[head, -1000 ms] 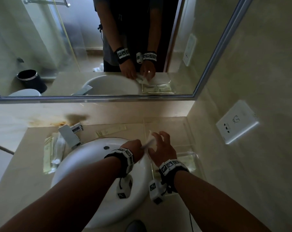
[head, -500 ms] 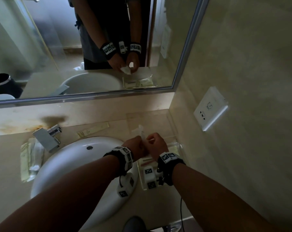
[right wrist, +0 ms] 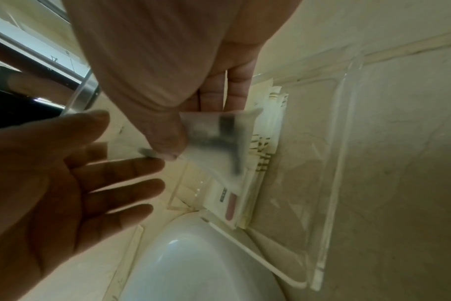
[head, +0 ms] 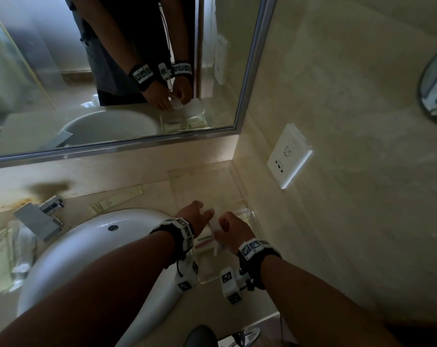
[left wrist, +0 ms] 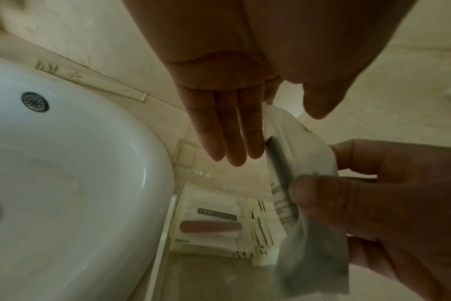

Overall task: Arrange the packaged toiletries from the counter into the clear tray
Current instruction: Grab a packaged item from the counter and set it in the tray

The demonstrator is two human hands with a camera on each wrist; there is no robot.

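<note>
right wrist view: right hand (right wrist: 152, 67) is pinching a small translucent white sachet (right wrist: 216, 142) between thumb and fingers, above the clear plastic tray (right wrist: 330, 163) holding cream packets (right wrist: 245, 201); left hand (right wrist: 65, 179) is hovering alongside, fingers straight, gripping nothing.

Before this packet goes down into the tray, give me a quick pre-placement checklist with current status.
1. Right hand grip on the translucent packet: ok, thumb and fingers pinch it.
2. Left hand released: ok, fingers straight, not gripping.
3. Packet over the clear tray: ok.
4. Free floor in tray: ok, bare area beside the stacked packets.
5. Packet sealed: cannot tell, blurred.
6. Counter finished: not ok, long sachet behind the sink and packets by the faucet remain.
</note>
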